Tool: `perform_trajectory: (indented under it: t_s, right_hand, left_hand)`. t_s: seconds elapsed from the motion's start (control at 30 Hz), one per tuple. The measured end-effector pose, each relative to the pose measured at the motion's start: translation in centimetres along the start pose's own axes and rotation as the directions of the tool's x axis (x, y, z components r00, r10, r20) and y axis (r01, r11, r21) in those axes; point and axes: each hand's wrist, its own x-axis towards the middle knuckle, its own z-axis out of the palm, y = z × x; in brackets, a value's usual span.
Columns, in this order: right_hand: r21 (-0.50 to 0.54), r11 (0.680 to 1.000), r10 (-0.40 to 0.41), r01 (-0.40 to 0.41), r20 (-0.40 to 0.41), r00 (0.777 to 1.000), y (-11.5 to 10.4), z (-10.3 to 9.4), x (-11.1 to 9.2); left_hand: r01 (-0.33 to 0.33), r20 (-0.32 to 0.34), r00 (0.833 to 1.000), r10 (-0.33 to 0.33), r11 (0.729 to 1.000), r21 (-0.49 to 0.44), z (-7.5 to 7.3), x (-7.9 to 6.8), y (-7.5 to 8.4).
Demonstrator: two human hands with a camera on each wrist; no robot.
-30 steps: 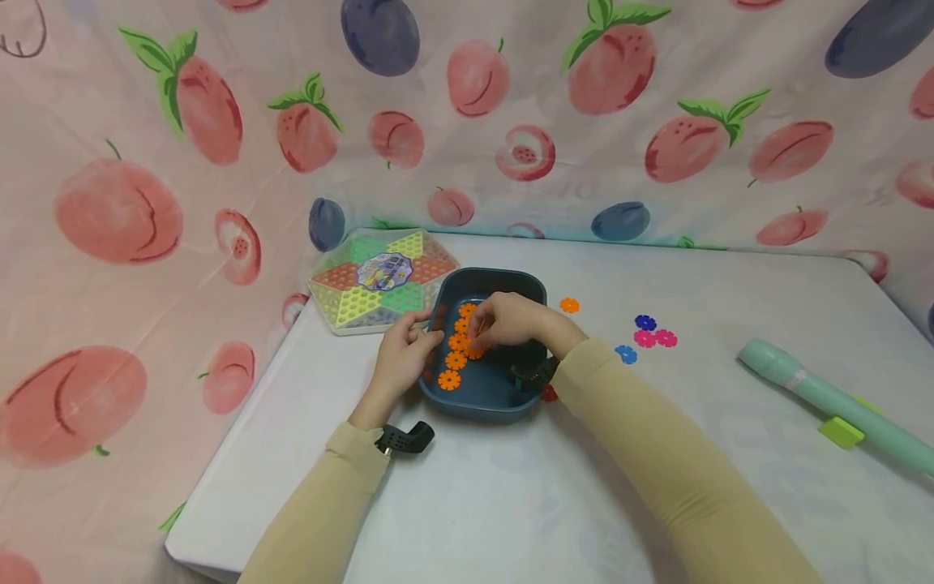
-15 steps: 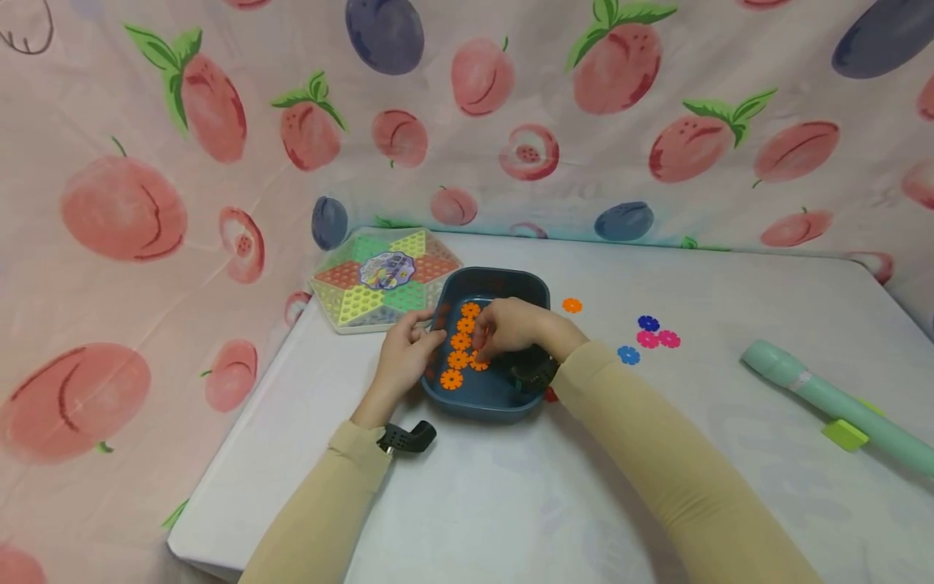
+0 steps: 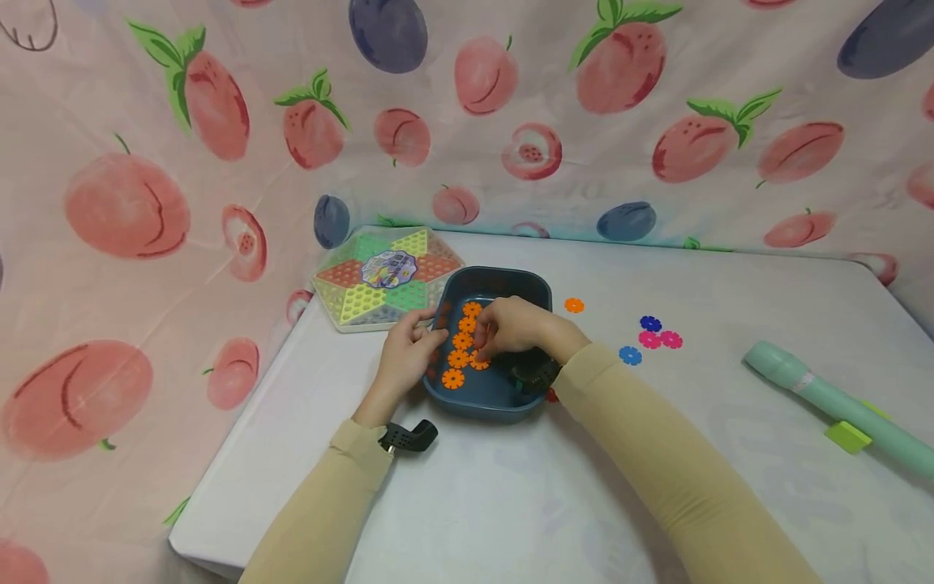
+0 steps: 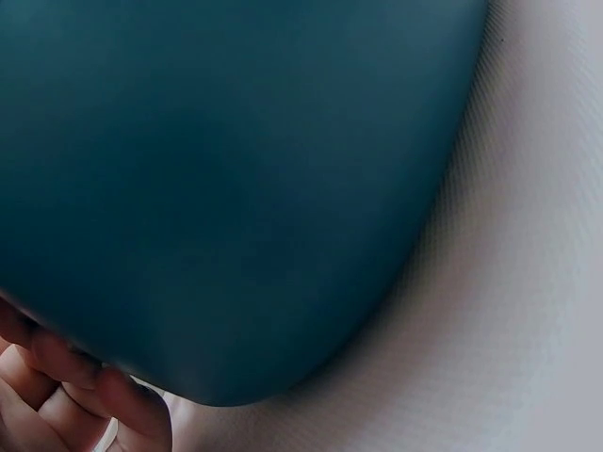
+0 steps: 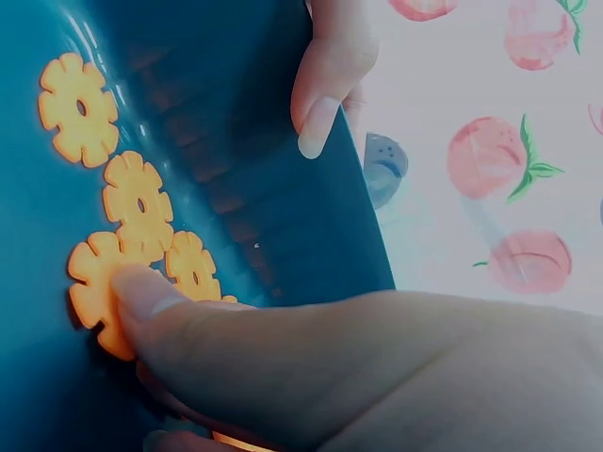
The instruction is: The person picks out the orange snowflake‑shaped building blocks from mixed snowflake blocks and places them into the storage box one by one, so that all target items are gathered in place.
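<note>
A dark blue plastic bin (image 3: pixel 485 405) stands on the table with several orange flower-shaped discs (image 3: pixel 459 359) in a row along its left inner side. My left hand (image 3: pixel 405 349) grips the bin's left wall, thumb over the rim and fingers outside. Inside the bin, my right hand (image 3: pixel 514 326) pinches one orange disc (image 5: pixel 97 294) beside the row; the right wrist view shows the thumb on its face. That disc's far side is hidden, and the hand covers part of the bin floor. The left wrist view shows mostly the bin's outer wall (image 4: pixel 236 207).
Right of the bin lie loose discs: orange (image 3: pixel 574 305), dark blue (image 3: pixel 651 324), pink (image 3: pixel 649 340) and light blue (image 3: pixel 631 355). A red disc (image 3: pixel 552 396) is partly hidden by the right sleeve. Behind left is a hexagonal board game (image 3: pixel 387 280); far right, a mint-green tube-shaped object (image 3: pixel 839 405).
My right fingers have shifted slightly toward the near side of the bin with the orange disc, which shows more now. My left hand keeps its place on the wall. The view has drifted slightly.
</note>
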Motion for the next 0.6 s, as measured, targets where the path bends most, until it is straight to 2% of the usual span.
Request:
perform_trajectory:
  t_s: [0.4,0.6]
  right_hand:
    - [-0.029,1.0,-0.002,0.001,-0.019,1.0,0.25,0.33,0.17]
    - [0.017,1.0,-0.022,0.023,-0.048,0.999,0.05,0.2,-0.06]
  left_hand:
    - [0.003,-0.007,1.0,-0.003,1.0,0.005,0.07,-0.03,0.15]
    - [-0.009,0.003,1.0,0.009,1.0,0.013,-0.06,-0.01,0.0]
